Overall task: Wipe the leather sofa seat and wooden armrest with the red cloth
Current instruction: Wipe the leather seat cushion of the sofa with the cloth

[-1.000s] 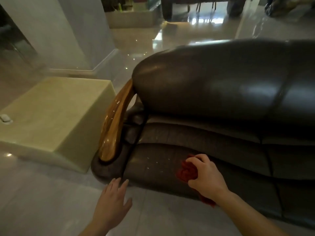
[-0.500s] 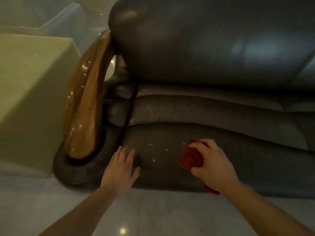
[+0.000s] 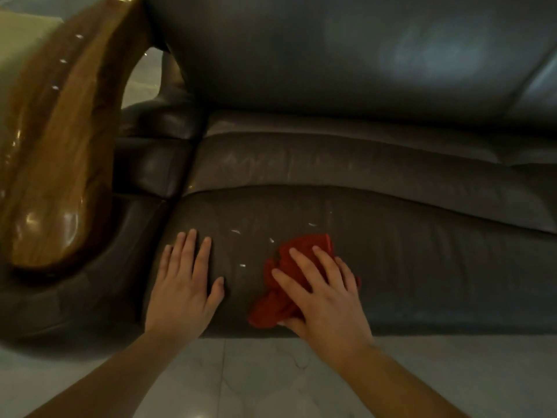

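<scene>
The dark brown leather sofa seat (image 3: 407,254) fills the middle of the head view, with small white specks on it. The crumpled red cloth (image 3: 298,251) lies on the seat's front part. My right hand (image 3: 325,297) lies flat on the cloth with fingers spread, pressing it onto the leather. My left hand (image 3: 187,282) rests flat and open on the seat, just left of the cloth and holding nothing. The glossy wooden armrest (image 3: 57,152) curves up at the far left, apart from both hands.
The sofa backrest (image 3: 346,55) rises behind the seat. A pale stone block (image 3: 21,34) stands beyond the armrest at the upper left. Light tiled floor (image 3: 271,381) runs along the sofa's front edge below my forearms.
The view has closed in on the seat. My left hand has come down flat on the leather. My right hand has unclenched and spread flat over the cloth.
</scene>
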